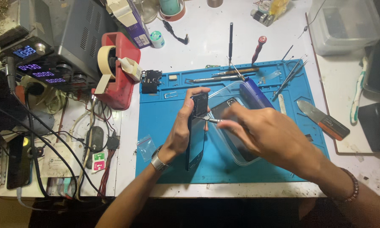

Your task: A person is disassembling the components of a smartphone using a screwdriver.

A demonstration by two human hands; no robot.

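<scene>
The left hand [182,128] is gripping a dark phone [196,131] on its edge, tilted above the blue mat [156,143] on the worktop [207,46], fingers wrapping its top. The right hand [262,133] is pinching a slim screwdriver [207,119], its tip touching the phone's side near the upper end. A clear phone case [236,126] is lying just behind, partly under the right hand. A slip looks likely if the tip is skating off a tiny screw, scratching the frame; any loosened screw could be dropping onto the mat among the tweezers [289,78] and getting lost.
</scene>
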